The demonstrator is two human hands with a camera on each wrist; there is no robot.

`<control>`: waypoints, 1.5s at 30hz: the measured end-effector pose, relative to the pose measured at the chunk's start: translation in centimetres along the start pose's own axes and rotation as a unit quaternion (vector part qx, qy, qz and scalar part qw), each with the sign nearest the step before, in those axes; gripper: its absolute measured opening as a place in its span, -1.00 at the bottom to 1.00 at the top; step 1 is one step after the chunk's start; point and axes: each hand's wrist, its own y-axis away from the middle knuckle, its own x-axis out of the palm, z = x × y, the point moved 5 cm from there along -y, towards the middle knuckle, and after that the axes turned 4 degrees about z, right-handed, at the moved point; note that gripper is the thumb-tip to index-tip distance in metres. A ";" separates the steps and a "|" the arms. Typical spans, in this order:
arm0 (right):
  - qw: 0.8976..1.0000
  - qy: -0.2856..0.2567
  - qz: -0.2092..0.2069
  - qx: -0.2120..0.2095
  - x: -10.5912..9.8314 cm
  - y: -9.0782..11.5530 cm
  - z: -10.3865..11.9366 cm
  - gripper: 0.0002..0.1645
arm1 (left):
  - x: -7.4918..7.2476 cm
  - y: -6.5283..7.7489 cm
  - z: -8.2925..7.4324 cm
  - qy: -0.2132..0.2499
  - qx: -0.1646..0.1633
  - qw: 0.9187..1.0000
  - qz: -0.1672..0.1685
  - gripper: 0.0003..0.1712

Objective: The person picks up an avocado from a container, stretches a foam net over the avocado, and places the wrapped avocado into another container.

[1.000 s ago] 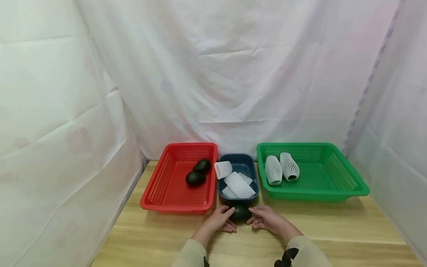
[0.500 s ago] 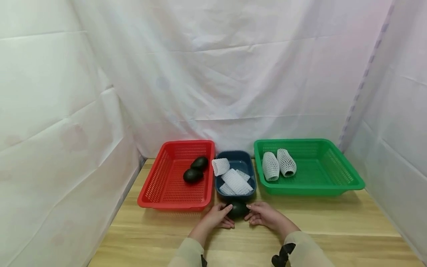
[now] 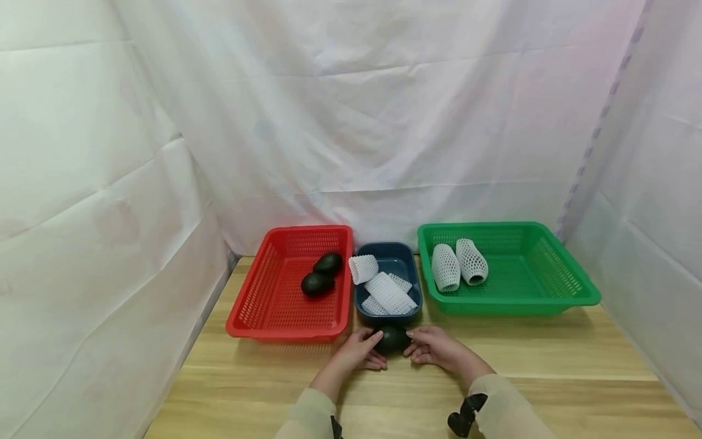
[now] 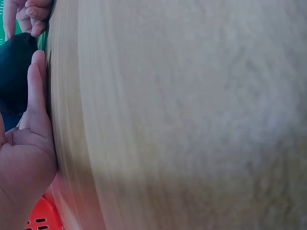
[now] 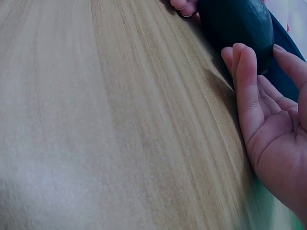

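Observation:
A dark green avocado (image 3: 392,339) lies sideways close over the wooden table, just in front of the blue tray. My left hand (image 3: 356,352) holds its left end, thumb on top and fingers along the near side. At the other end, my right hand (image 3: 436,349) pinches the tip with its thumb and fingers. The right wrist view shows that thumb (image 5: 286,60) against the avocado (image 5: 235,28), with the other fingertips close below. In the left wrist view, the straight fingers of my left hand (image 4: 31,148) run beside the avocado (image 4: 14,72).
Left, a red basket (image 3: 269,305) holds two avocados (image 3: 323,274). The blue tray (image 3: 404,262) carries several white foam net sleeves (image 3: 390,292). On the right, a green basket (image 3: 526,274) contains two netted pieces (image 3: 460,265). White cloth (image 3: 351,122) hangs behind and at both sides.
Everything has shifted a little upward and left in the head view as the camera tilts. Both hands keep nearly the same hold on the avocado.

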 end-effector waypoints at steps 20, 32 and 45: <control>1.000 -0.014 0.014 0.012 0.5 0.3 -0.4 -0.61 | -0.2 0.5 0.5 -0.012 0.006 1.000 -0.008 -0.51; 0.998 0.042 -0.032 -0.028 0.4 0.6 0.4 -0.33 | 0.2 0.4 -0.4 -0.010 0.020 1.000 0.003 -0.51; 0.763 0.575 -0.214 -0.203 5.8 2.2 9.2 -0.91 | 0.1 0.5 -0.2 -0.017 0.016 0.999 -0.028 -0.49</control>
